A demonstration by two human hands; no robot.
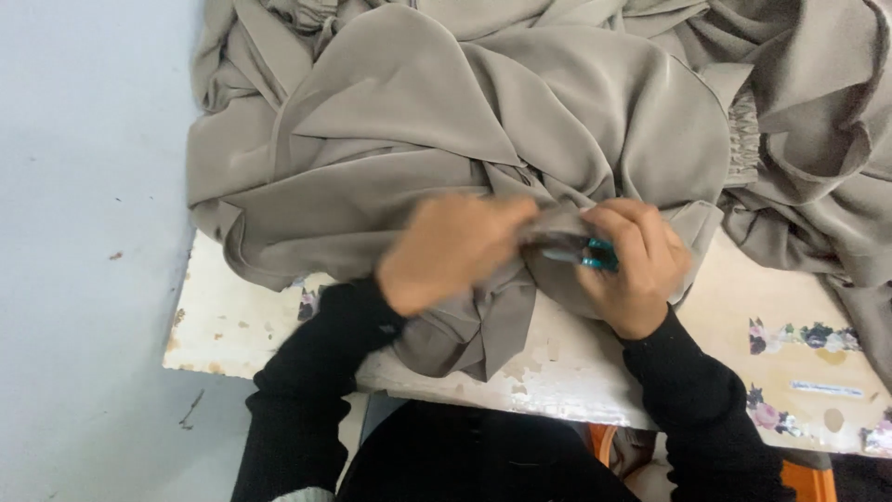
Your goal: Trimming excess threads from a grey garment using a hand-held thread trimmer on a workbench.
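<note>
Taupe cloth (465,121) lies heaped on the worn counter (232,321), the left hand (446,251) pinching a fold taut while the right hand (636,265), closed around teal snips (595,256), seems mid-trimming, which calls for steady tension.

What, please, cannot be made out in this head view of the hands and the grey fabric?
- Left hand: motion-blurred; its grip on the fabric is unclear.
- Teal tool: mostly hidden by the right hand and a fold of fabric; its kind cannot be told.
- Fabric: cut off by the top and right edges, so its full shape is unseen.
- Table: largely covered by fabric.
</note>
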